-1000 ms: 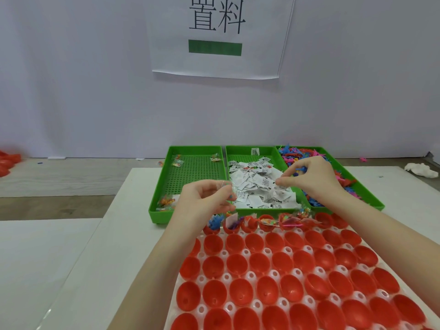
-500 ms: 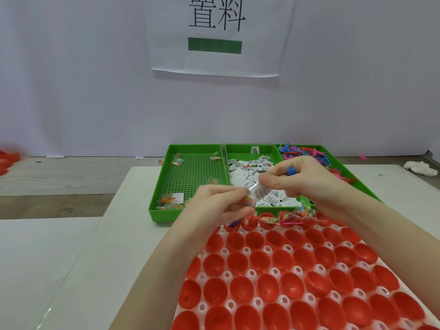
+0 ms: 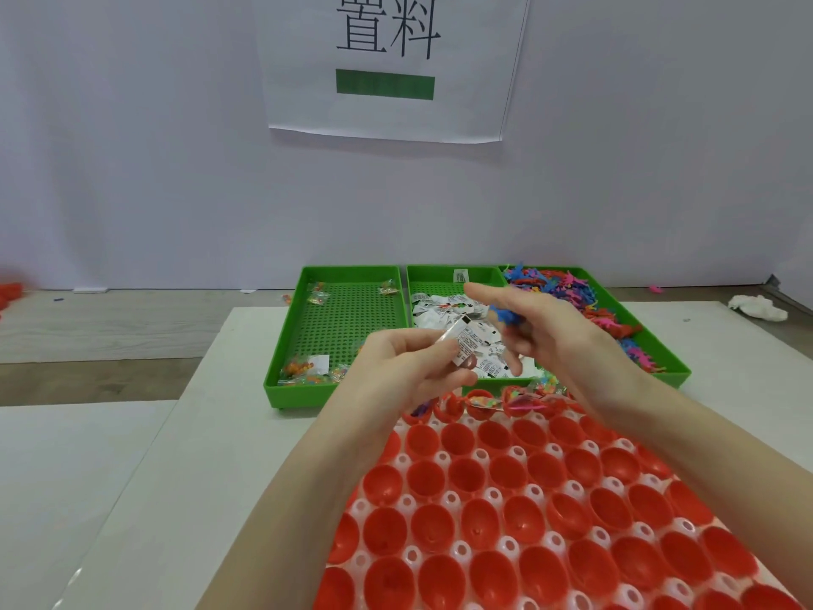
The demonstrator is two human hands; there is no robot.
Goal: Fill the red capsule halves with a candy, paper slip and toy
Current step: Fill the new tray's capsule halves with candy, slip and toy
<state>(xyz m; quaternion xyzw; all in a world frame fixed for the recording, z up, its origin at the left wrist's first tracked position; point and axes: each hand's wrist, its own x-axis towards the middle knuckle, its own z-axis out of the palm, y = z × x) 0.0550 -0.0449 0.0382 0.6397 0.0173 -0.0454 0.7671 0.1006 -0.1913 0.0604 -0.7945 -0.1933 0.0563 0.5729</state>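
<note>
Red capsule halves (image 3: 519, 517) open-side up in their white tray, your left hand (image 3: 409, 372) pinching a paper slip (image 3: 467, 343), your right hand (image 3: 545, 332) now part-uncurled, fingers clutching a blue toy (image 3: 506, 315).

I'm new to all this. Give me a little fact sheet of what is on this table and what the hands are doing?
Left hand: pinches a paper slip with a clear wrapper
Right hand: holds a small blue toy, forefinger extended
Left tray: a few candy packets
Middle tray: heap of paper slips
Right tray: colourful toys
Red capsule halves: most empty; far row holds items
</note>
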